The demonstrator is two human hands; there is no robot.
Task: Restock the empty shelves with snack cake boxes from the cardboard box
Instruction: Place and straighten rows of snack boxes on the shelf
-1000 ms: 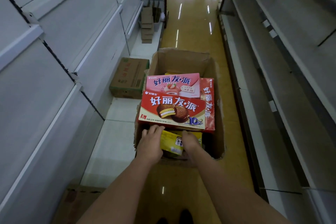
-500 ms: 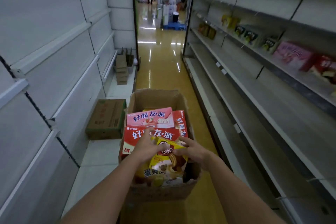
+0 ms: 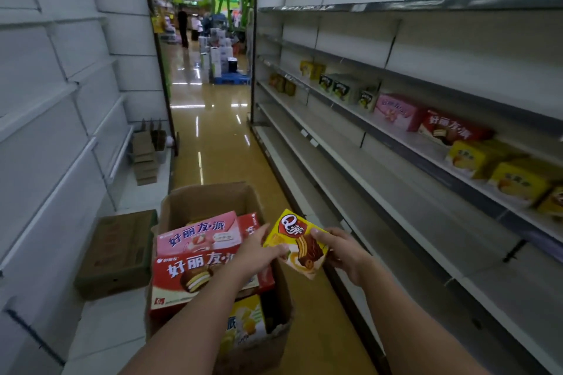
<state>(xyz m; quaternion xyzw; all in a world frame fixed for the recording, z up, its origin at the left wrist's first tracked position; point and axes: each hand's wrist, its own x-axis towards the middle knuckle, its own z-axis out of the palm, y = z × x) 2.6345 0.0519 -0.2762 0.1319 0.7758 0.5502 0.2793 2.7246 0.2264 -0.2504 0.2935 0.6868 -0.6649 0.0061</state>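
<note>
Sensibly, both the left hand and right hand gripped the yellow cardboard snack cake box; level carrying to the grey metal shelf looked wisest.

the cardboard box stands on the aisle floor, between the left shelving and the right shelves. inside it lie snack cake boxes, one partly on another. a closed carton sits left of it. above the box's right edge, both hands hold one small box. more boxes stand on a right shelf.
</note>
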